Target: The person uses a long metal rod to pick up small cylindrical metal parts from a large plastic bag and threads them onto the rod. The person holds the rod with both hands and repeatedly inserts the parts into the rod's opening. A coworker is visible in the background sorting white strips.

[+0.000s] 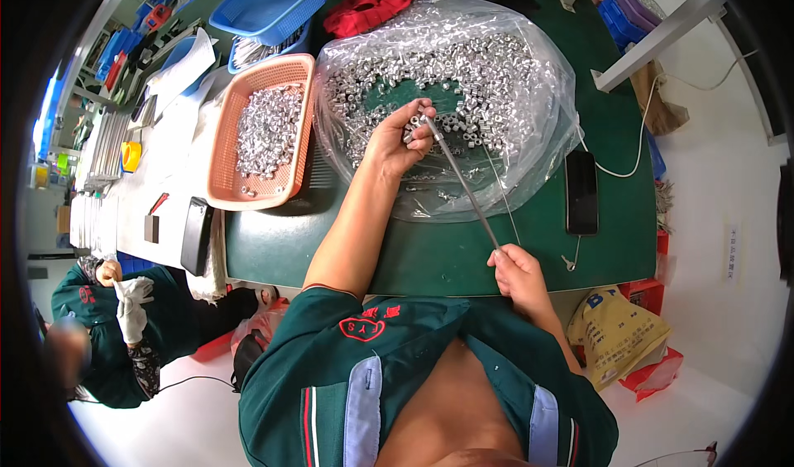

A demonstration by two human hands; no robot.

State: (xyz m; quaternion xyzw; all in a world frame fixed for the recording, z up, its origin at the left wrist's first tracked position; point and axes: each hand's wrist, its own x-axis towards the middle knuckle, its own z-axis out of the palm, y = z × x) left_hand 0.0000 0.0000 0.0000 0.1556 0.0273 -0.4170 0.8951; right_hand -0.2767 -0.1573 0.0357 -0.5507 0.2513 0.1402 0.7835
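Note:
A thin grey metal rod (pixel 463 182) slants between my two hands. My right hand (pixel 519 275) is closed round its near end, by the table's front edge. The fingers of my left hand (pixel 401 140) are curled at the rod's far tip, with a small silver metal sleeve between them; exactly how sleeve and tip meet is too small to tell. Under and beyond this hand, a large clear plastic bag (pixel 542 107) lies spread open, holding many loose silver sleeves (pixel 496 74). A thin wire or string (pixel 501 187) runs beside the rod.
An orange basket (pixel 217 165) with more small metal pieces stands left of the bag, blue baskets (pixel 269 8) behind it. Red cloth (pixel 376 2) lies at the back. A phone (pixel 581 192) and white cable (pixel 624 174) are at right. Another person (pixel 124 326) holds white gloves at lower left.

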